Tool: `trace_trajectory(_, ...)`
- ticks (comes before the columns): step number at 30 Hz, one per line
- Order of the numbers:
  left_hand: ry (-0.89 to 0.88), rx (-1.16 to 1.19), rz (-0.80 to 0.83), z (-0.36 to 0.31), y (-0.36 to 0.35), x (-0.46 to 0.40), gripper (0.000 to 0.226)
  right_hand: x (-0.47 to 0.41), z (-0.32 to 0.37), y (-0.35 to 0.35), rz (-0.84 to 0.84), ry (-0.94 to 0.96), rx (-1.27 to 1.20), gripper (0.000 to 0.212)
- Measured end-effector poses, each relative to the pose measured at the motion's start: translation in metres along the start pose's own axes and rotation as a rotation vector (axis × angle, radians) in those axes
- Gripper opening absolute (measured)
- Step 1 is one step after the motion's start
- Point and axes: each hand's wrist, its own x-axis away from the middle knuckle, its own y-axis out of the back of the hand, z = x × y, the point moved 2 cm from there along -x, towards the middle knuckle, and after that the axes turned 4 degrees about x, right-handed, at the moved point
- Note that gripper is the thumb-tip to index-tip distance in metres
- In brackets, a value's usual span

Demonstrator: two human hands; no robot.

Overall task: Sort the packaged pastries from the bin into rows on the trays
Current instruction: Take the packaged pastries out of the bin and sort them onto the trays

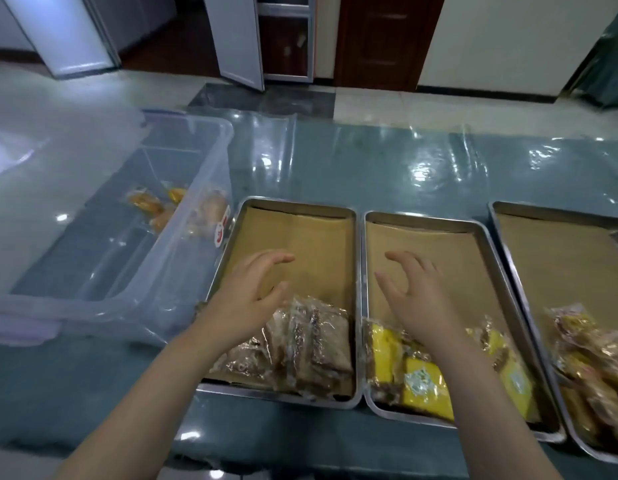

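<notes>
A clear plastic bin [110, 299] at the left holds a few packaged pastries [151, 206] at its far end. Three metal trays lined with brown paper stand side by side. The left tray [231, 237] has brown packaged pastries [307, 351] at its near end. Yellow packets [422, 382] fill the near end of the middle tray [362, 258]. On the right tray [501, 233] lie golden packets [591, 355]. My left hand [252, 296] hovers over the left tray, fingers relaxed, holding nothing. My right hand [418, 296] hovers over the middle tray, also empty.
The trays and bin stand on a teal table [370, 168] under a glossy clear sheet. Beyond it are a tiled floor, a grey cabinet door [231, 39] and a dark wooden door [380, 39].
</notes>
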Motion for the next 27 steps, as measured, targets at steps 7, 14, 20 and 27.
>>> trace_trajectory(7,-0.043,0.089,-0.124,-0.011,0.049,-0.013,0.038,-0.035,0.046,-0.004,0.017,0.116,-0.085,0.040)
trace_trajectory(14,-0.010,0.045,-0.247,0.011,0.095,-0.012,0.038,-0.060,0.098,-0.028,0.140,0.215,-0.126,0.036)
trace_trajectory(20,-0.032,0.011,-0.188,0.048,0.147,-0.020,0.038,-0.075,0.156,-0.046,0.132,0.277,-0.147,0.031)
trace_trajectory(27,-0.122,-0.158,-0.126,0.113,0.232,-0.053,0.034,-0.091,0.251,-0.093,0.099,0.279,-0.123,0.033)
